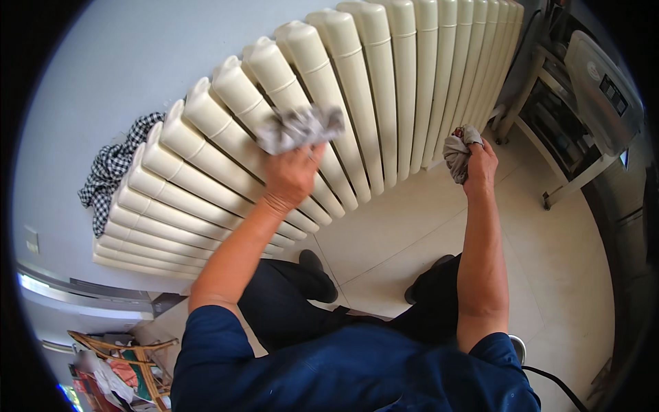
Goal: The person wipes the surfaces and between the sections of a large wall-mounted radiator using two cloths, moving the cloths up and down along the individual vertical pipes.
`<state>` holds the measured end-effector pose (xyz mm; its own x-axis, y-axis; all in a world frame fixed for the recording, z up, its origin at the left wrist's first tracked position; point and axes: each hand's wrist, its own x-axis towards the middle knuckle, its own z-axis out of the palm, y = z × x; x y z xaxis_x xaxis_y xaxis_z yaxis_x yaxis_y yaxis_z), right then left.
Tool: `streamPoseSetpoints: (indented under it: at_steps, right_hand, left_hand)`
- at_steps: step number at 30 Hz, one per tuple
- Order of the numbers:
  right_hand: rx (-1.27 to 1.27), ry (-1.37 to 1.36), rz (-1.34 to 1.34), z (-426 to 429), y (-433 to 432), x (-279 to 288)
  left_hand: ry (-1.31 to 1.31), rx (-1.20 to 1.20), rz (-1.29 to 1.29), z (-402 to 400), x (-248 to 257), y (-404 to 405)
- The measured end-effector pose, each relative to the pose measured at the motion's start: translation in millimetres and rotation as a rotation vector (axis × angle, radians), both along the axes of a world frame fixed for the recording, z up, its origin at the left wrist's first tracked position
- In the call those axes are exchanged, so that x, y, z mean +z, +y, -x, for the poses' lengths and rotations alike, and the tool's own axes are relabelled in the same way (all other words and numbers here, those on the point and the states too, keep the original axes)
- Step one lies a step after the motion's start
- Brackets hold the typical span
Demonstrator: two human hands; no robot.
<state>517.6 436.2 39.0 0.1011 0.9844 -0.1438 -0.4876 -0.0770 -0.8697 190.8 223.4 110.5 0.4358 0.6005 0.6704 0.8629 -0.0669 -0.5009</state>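
Observation:
A cream column radiator [355, 51] curves across the upper part of the head view, against a pale wall. My left hand [293, 172] grips a crumpled greyish cloth [301, 129] in front of the radiator's upper columns; the cloth is blurred, and whether it touches them I cannot tell. Farther right, my right hand [482, 165] is closed around another bunched grey cloth [455, 157], which shows a small red patch. That hand is above the floor, beyond the radiator's lower edge. Cloth hides some of the fingertips of both hands.
A black-and-white checked cloth [116, 165] drapes over the radiator's left end. On the right stands a wheeled cart [540, 129] with a translucent plastic lid or bin [605, 98]. A black cable [556, 381] crosses the tiled floor [396, 226]. A rattan chair [144, 360] bears fabrics at lower left.

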Motion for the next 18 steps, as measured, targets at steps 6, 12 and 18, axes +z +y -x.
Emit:
streamPoseSetpoints:
  at_steps: [6, 12, 18]
  right_hand:
    - [0.081, -0.079, 0.006, 6.3, -6.1, 9.4]
    - [0.09, -0.057, -0.003, 18.9, 0.7, -1.1]
    - [0.126, -0.016, -0.029, 48.7, -7.4, -4.1]
  left_hand:
    - [-0.226, -0.074, 0.478, -15.3, -167.6, -31.3]
    - [-0.268, -0.07, 0.4, -22.2, -112.9, -23.1]
    - [-0.055, 0.096, -0.023, 16.6, 91.8, -67.4]
